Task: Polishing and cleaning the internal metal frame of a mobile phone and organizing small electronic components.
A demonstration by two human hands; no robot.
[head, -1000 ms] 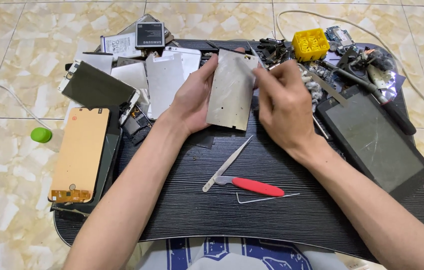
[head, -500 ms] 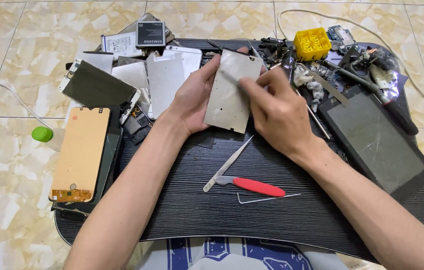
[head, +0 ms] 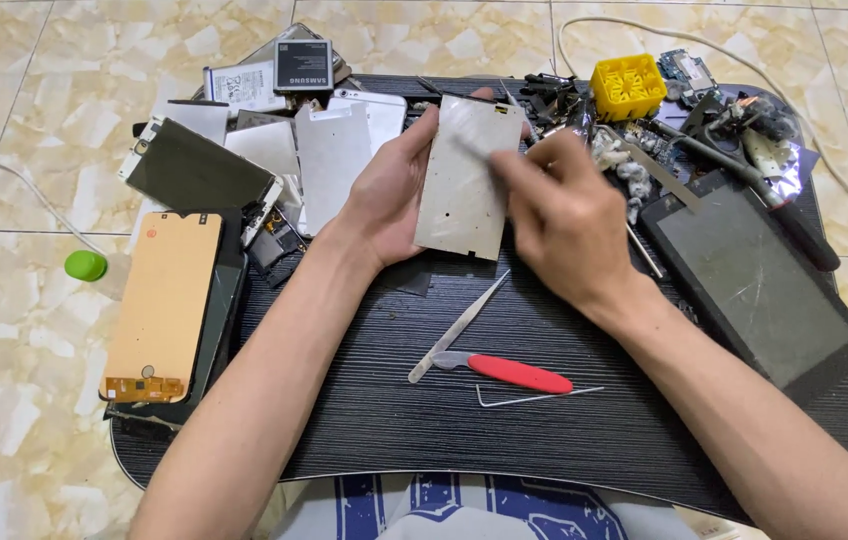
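My left hand [head: 396,193] holds a rectangular silver metal phone plate [head: 460,200] upright-tilted above the black ribbed table [head: 444,420]. My right hand [head: 562,212] is at the plate's right edge, its fingers pinched against the plate's upper face; whether they grip something thin there, I cannot make out. Below the hands lie metal tweezers [head: 459,326], a red-handled tool [head: 516,372] and a thin bent wire [head: 534,397].
Left of the hands lie a copper-backed phone screen [head: 166,300], a dark display panel [head: 199,168], several silver plates [head: 332,155] and batteries [head: 304,62]. A dark tablet [head: 759,285] sits at the right, a yellow plastic box [head: 628,86] and tangled parts behind. A green cap [head: 86,265] lies on the tiled floor.
My right hand has slid left from the plate's right edge onto its upper face. The left hand keeps holding the plate.
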